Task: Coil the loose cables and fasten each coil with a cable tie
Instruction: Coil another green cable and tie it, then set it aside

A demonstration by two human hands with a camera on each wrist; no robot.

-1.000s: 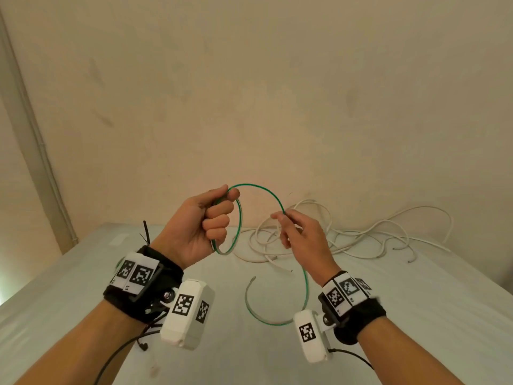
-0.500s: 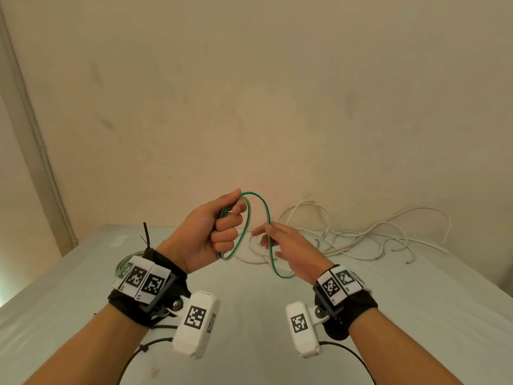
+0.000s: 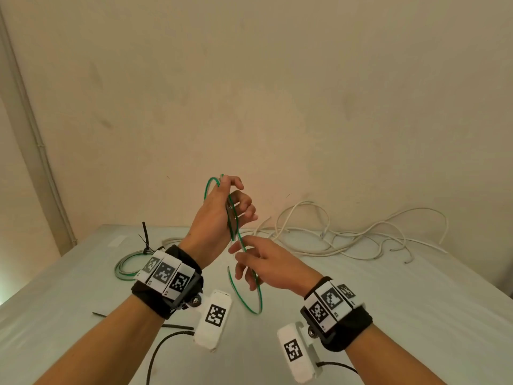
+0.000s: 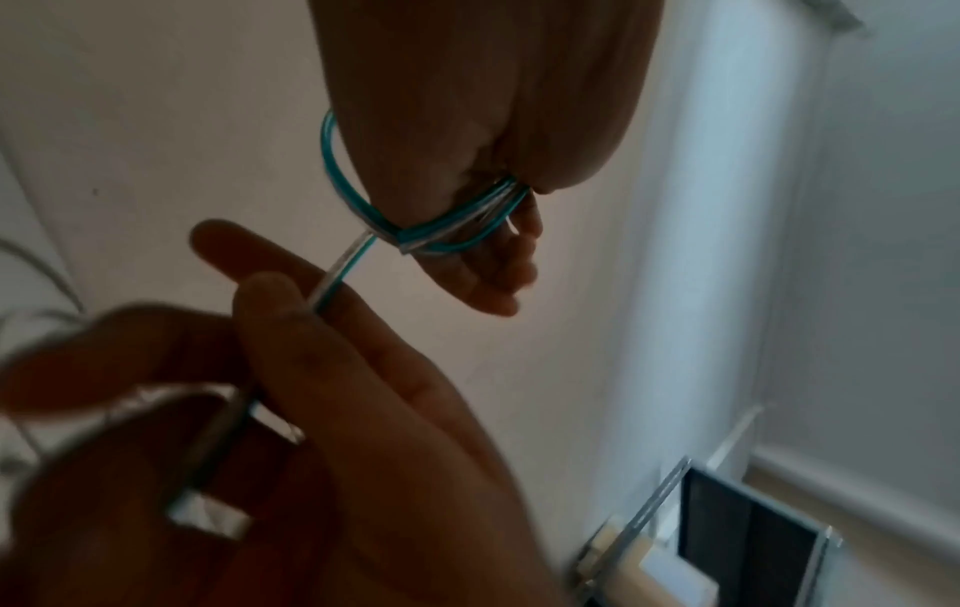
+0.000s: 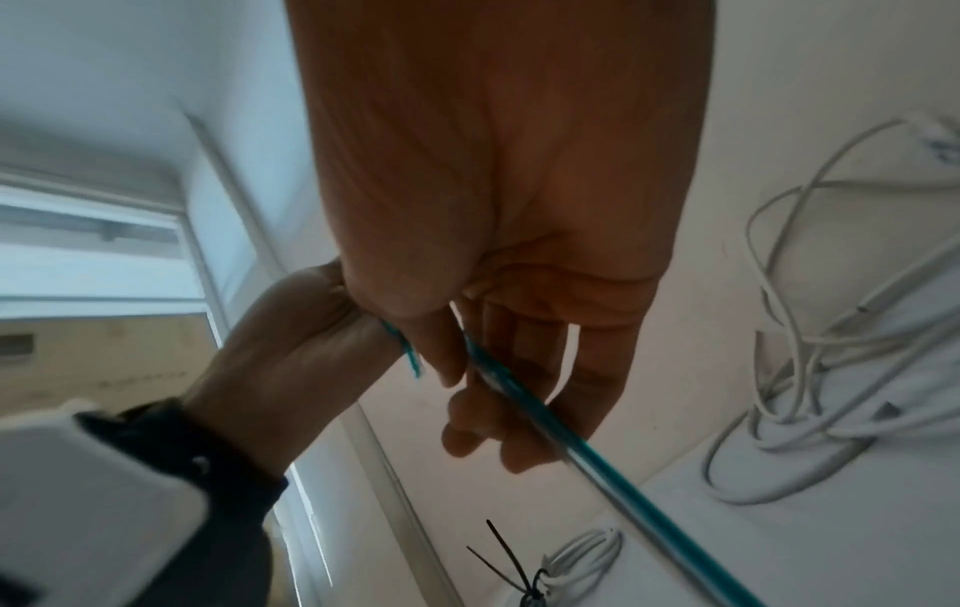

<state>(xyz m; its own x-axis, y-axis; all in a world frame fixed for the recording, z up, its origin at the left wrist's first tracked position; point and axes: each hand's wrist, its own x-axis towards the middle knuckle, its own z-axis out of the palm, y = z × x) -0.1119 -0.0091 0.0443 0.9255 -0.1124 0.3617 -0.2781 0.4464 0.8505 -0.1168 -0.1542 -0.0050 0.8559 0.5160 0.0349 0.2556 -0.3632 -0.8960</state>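
Observation:
A green cable (image 3: 261,301) is partly wound into loops around my raised left hand (image 3: 236,207), whose curled fingers grip the bundle (image 4: 442,240). Just below, my right hand (image 3: 249,262) pinches the free strand (image 5: 597,464) between thumb and fingers. The loose tail hangs in a curve under that hand, above the table. Far left on the table lies a finished green-and-white coil (image 3: 125,269) fastened with a black cable tie (image 3: 145,240), also in the right wrist view as a tied coil (image 5: 587,554).
A tangle of loose white cables (image 3: 347,237) lies along the wall at the back right of the grey table (image 3: 388,315). Spare black cable ties (image 3: 177,327) lie near my left forearm. A pipe runs up the corner at left.
My left hand has risen and turned, back toward me, with the loops now around it. The right hand has dropped below it, drawing the strand down; the tail hangs lower.

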